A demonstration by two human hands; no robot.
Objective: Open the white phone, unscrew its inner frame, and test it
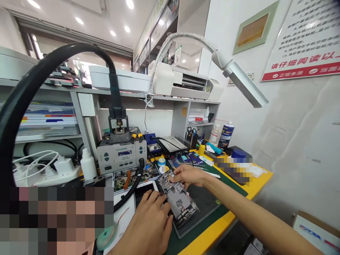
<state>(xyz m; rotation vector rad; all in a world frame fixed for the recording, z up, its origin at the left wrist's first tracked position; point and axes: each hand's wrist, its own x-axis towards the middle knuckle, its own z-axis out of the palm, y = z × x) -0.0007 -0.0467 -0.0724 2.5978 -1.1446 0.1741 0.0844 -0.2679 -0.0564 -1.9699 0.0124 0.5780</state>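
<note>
An opened phone with its inner boards showing lies tilted on a dark mat on the yellow bench. My left hand rests against its near left edge, fingers curled round the frame. My right hand reaches in from the right and pinches at the phone's far top end; whether anything small sits between those fingers is hidden.
A grey hot-air station with a thick black hose stands behind. A parts tray, a white bottle, a blue spray can, a bent desk lamp and a power strip surround the work spot.
</note>
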